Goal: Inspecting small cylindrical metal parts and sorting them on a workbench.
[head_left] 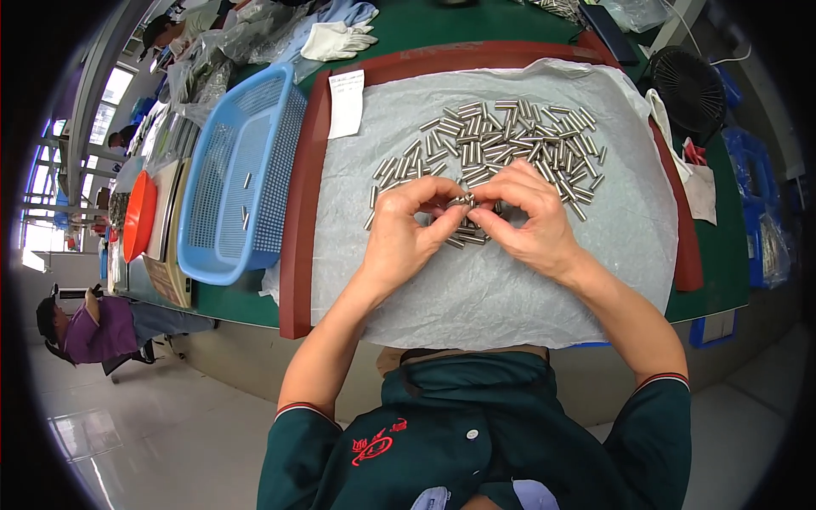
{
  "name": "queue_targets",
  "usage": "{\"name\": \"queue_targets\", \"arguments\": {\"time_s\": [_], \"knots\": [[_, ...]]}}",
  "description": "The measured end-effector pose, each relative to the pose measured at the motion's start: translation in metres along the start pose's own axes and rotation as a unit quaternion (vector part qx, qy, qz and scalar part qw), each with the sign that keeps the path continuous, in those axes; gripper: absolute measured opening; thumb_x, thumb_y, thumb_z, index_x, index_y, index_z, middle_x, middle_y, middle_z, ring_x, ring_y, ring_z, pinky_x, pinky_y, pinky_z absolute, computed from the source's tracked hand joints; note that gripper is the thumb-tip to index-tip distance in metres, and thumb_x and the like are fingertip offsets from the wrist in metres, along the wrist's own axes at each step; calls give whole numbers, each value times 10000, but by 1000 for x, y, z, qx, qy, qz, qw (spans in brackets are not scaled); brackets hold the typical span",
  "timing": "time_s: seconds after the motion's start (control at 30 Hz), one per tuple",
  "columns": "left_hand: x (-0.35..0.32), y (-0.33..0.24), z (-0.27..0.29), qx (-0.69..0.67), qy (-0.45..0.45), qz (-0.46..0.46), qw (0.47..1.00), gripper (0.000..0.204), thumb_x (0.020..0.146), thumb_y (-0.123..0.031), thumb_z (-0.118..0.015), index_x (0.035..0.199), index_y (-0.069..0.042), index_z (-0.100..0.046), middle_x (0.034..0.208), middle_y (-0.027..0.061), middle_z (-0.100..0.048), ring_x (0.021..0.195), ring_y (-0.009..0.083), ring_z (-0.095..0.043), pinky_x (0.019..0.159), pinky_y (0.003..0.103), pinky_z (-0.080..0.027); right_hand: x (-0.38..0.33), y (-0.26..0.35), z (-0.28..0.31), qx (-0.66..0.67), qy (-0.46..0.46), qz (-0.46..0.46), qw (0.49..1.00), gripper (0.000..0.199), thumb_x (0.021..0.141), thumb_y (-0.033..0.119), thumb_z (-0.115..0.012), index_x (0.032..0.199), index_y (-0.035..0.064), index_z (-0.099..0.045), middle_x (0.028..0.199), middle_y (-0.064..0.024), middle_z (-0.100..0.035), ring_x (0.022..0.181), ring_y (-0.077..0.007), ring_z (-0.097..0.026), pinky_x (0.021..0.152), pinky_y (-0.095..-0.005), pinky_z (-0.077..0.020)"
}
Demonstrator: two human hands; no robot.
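Both my hands meet over the near edge of a pile of short shiny metal pins (484,140). Thumb and fingers of my left hand (408,223) pinch a few of these metal pins (467,200), seen nearly end-on. From the other side, my right hand (531,223) closes its fingertips on the same small bunch. How many pins are between the fingers I cannot make out. Beneath the pile lies a white sheet (476,293), wrinkled and spread within a dark red frame (299,246).
Left of the frame stands a blue plastic basket (229,276) with a few pins in it. A paper slip (346,104) lies at the sheet's far left corner. White gloves (338,41) are at the back, a black fan (688,89) at the right. Another person (106,327) sits far left.
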State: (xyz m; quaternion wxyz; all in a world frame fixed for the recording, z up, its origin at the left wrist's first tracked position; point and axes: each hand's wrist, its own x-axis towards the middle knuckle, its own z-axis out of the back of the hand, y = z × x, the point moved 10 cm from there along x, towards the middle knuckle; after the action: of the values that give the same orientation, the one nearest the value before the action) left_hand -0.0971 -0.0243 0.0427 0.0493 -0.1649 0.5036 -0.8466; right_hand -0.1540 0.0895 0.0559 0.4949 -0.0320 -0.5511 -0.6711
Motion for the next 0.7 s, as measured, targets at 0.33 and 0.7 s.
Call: {"name": "queue_targets", "arguments": {"time_s": [0.33, 0.7], "knots": [[-3, 46, -14, -137, 32, 173, 975, 138, 771, -28, -723, 860, 27, -634, 763, 19, -642, 687, 38, -594, 600, 184, -491, 1, -13, -5, -15, 12, -40, 999, 83, 724, 22, -660, 804, -2, -652, 695, -68, -600, 692, -221, -523, 618, -327, -434], [-15, 58, -30, -309, 69, 268, 910, 147, 777, -13, -723, 865, 13, -608, 737, 54, -654, 616, 81, -619, 554, 198, -502, -1, -13, -7, -15, 24, -54, 998, 32, 739, 10, -640, 759, -15, -642, 672, -79, -583, 660, -229, -508, 588, -337, -423]]}}
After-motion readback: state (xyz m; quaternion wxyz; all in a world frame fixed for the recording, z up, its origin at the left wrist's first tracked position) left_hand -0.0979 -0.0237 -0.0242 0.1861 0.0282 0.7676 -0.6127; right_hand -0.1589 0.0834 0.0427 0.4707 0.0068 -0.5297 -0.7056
